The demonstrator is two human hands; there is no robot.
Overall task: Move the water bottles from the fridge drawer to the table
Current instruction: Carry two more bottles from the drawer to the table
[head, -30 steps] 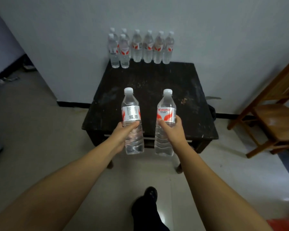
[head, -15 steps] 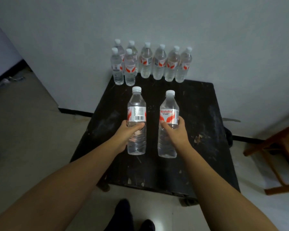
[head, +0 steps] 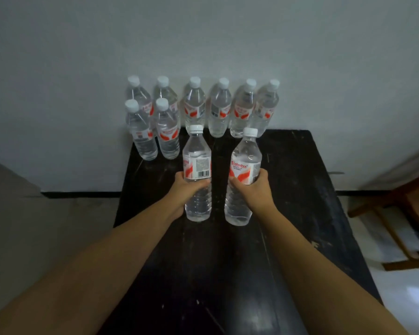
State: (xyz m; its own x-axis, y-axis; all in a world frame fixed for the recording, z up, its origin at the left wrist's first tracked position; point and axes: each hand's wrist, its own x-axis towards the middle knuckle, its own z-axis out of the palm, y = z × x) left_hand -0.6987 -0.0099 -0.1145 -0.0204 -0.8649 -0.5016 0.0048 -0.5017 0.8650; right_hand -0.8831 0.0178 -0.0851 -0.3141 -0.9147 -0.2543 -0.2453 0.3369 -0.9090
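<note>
My left hand [head: 182, 193] grips a clear water bottle [head: 197, 163] with a white cap and a barcode label, held upright over the black table [head: 300, 213]. My right hand [head: 254, 192] grips a second upright water bottle [head: 244, 160] with a red and white label, just to the right of the first. Whether their bases touch the tabletop I cannot tell. Several more water bottles [head: 218, 110] stand in a row along the table's far edge against the wall, with two bottles [head: 155, 131] in front of that row at the left. The fridge drawer is out of sight.
A grey wall [head: 203, 44] rises directly behind the table. A wooden chair [head: 402, 213] stands to the right of the table on the light floor. Bare floor [head: 46, 226] lies to the left.
I have come closer to the table, and both hands have carried their bottles forward over the tabletop towards the standing bottles. The grips are unchanged.
</note>
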